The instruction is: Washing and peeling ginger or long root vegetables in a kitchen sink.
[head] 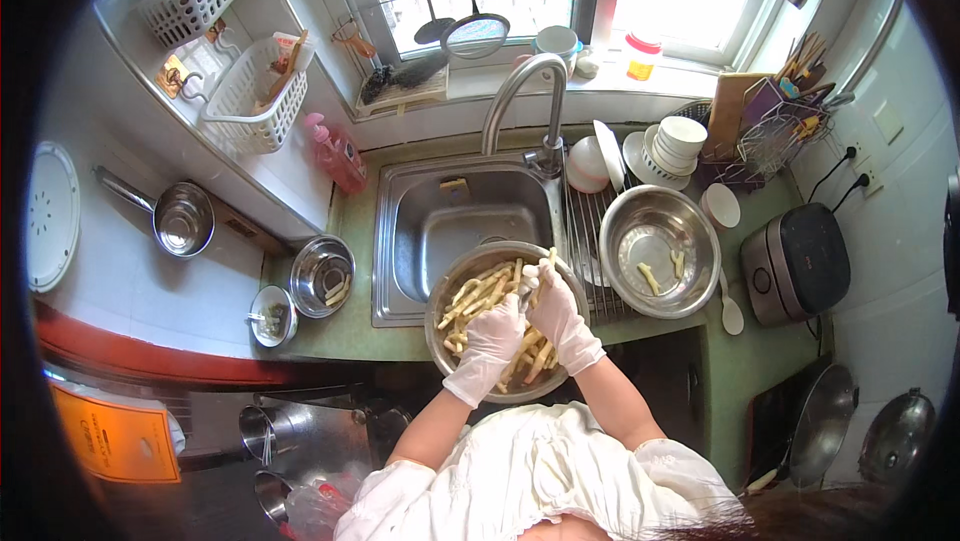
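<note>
A large steel bowl (437, 350) full of pale yellow stick-like food pieces (480, 295) is right before me, overlapping the front of the sink. Over it are both my hands, in thin white gloves. My right hand (556, 305) grips one pale piece (553, 254), whose tip sticks up above the fingers. Close beside it, my left hand (496, 335) is closed around a small grey tool (524, 292), mostly hidden by the fingers; its kind is unclear. In a second steel bowl (612, 237) on the right lie two pale pieces (648, 279), forked like chicken feet.
Behind the large bowl are the steel sink (409, 241) and a curved faucet (517, 83). Stacked white bowls (681, 140) stand beyond the drying rack (583, 233). Rightward are a white spoon (732, 308) and a rice cooker (795, 263). Leftward stand a small steel bowl (304, 271) and a white bowl (259, 301).
</note>
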`<state>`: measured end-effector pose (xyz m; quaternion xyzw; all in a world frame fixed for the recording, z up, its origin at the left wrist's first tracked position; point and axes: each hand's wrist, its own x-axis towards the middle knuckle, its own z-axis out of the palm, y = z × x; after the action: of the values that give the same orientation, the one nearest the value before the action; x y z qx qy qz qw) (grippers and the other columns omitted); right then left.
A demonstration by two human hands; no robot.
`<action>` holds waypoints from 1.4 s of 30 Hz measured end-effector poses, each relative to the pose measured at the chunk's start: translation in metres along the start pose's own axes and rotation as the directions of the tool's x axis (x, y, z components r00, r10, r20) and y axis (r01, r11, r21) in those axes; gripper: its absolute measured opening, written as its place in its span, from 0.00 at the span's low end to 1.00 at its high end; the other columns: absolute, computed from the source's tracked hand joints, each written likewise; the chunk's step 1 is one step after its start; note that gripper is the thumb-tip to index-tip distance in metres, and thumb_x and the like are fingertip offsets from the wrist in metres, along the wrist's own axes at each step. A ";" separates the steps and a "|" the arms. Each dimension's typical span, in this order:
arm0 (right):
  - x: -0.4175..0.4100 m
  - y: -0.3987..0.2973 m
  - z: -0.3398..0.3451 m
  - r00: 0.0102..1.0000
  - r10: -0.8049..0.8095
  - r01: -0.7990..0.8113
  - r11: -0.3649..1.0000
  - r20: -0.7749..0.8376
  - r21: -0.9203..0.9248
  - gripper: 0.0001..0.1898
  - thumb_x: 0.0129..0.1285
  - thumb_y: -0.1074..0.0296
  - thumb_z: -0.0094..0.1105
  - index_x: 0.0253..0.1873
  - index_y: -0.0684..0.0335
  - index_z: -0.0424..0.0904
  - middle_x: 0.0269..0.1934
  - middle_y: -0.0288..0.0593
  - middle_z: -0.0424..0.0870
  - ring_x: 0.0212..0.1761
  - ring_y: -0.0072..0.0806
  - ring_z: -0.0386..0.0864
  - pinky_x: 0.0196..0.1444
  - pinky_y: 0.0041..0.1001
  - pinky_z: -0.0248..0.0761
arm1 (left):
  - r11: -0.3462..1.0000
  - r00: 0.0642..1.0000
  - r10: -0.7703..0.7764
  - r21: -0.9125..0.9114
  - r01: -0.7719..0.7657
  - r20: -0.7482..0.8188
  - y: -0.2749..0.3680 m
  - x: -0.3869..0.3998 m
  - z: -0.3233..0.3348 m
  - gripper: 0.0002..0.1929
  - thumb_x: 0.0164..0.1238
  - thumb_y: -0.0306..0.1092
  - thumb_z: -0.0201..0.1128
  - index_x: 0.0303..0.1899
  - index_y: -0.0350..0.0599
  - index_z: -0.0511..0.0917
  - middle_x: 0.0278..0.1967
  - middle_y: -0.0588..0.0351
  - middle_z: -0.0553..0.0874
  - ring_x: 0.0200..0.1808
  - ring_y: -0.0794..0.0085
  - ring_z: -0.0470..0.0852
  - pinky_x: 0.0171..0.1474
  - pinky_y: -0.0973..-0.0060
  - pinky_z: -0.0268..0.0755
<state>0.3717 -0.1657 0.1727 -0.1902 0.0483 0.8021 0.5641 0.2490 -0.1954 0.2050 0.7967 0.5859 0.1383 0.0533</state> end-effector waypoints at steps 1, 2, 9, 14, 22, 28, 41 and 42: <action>-0.002 0.000 0.006 0.997 -0.009 0.005 0.999 0.082 0.045 0.14 0.73 0.54 0.42 0.41 0.57 0.72 0.28 0.33 0.72 0.29 0.27 0.70 0.42 0.31 0.71 | 1.000 1.000 -0.004 0.001 0.004 -0.001 0.000 0.000 0.002 0.10 0.65 0.42 0.56 0.31 0.49 0.73 0.14 0.51 0.79 0.15 0.58 0.80 0.19 0.60 0.70; -0.002 0.004 0.012 0.996 -0.091 0.091 0.995 -0.023 -0.031 0.13 0.73 0.53 0.42 0.37 0.54 0.69 0.26 0.31 0.70 0.28 0.26 0.70 0.40 0.30 0.70 | 0.999 1.000 -0.009 0.052 0.009 0.009 0.001 -0.001 0.004 0.09 0.65 0.42 0.56 0.31 0.49 0.73 0.14 0.51 0.79 0.15 0.59 0.80 0.19 0.61 0.70; -0.009 -0.005 0.021 0.983 -0.176 0.180 0.982 0.052 -0.062 0.14 0.73 0.52 0.40 0.36 0.53 0.67 0.26 0.31 0.67 0.32 0.26 0.68 0.45 0.32 0.69 | 0.975 0.978 0.206 0.086 -0.206 -0.001 0.007 -0.012 -0.004 0.04 0.65 0.33 0.52 0.30 0.49 0.72 0.13 0.55 0.77 0.15 0.62 0.80 0.16 0.65 0.70; -0.006 0.000 0.021 0.986 -0.156 0.152 0.986 0.060 0.074 0.13 0.73 0.53 0.39 0.38 0.53 0.68 0.28 0.31 0.68 0.33 0.26 0.69 0.45 0.31 0.68 | 0.990 0.995 0.072 0.122 -0.064 -0.064 -0.002 0.002 -0.006 0.06 0.64 0.35 0.54 0.30 0.48 0.72 0.14 0.54 0.78 0.15 0.62 0.80 0.18 0.64 0.70; -0.009 0.002 0.030 0.974 -0.223 0.226 0.967 0.038 -0.119 0.16 0.72 0.49 0.42 0.41 0.56 0.70 0.29 0.31 0.69 0.33 0.25 0.69 0.46 0.31 0.68 | 0.996 0.993 0.064 0.069 -0.057 -0.100 -0.006 0.001 -0.014 0.05 0.65 0.35 0.54 0.31 0.48 0.71 0.13 0.55 0.77 0.14 0.61 0.79 0.17 0.64 0.68; -0.001 -0.004 0.023 0.965 -0.252 0.259 0.958 0.069 -0.122 0.23 0.71 0.45 0.40 0.50 0.62 0.72 0.33 0.32 0.71 0.34 0.26 0.70 0.47 0.31 0.68 | 0.982 0.987 0.152 0.118 -0.145 -0.056 0.007 -0.005 -0.009 0.06 0.65 0.33 0.51 0.29 0.47 0.71 0.13 0.55 0.76 0.13 0.64 0.79 0.16 0.65 0.68; 0.005 -0.006 0.016 0.943 -0.328 0.306 0.792 0.054 -0.528 0.28 0.64 0.38 0.50 0.43 0.63 0.76 0.27 0.37 0.79 0.25 0.20 0.74 0.28 0.21 0.71 | 0.992 0.980 0.127 0.005 -0.127 -0.153 -0.012 0.012 -0.015 0.05 0.60 0.35 0.60 0.30 0.48 0.73 0.17 0.51 0.79 0.19 0.58 0.81 0.22 0.64 0.72; 0.009 -0.007 0.014 0.939 -0.340 0.311 0.763 0.058 -0.567 0.29 0.63 0.36 0.49 0.41 0.63 0.76 0.24 0.38 0.78 0.21 0.22 0.74 0.23 0.22 0.70 | 0.986 0.975 0.165 0.011 -0.165 -0.149 -0.011 0.015 -0.014 0.05 0.61 0.34 0.59 0.30 0.48 0.73 0.17 0.52 0.78 0.19 0.59 0.81 0.22 0.64 0.72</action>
<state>0.3724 -0.1508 0.1832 -0.3741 -0.2128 0.6647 0.6107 0.2389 -0.1792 0.2176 0.8301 0.5198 0.2020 -0.0016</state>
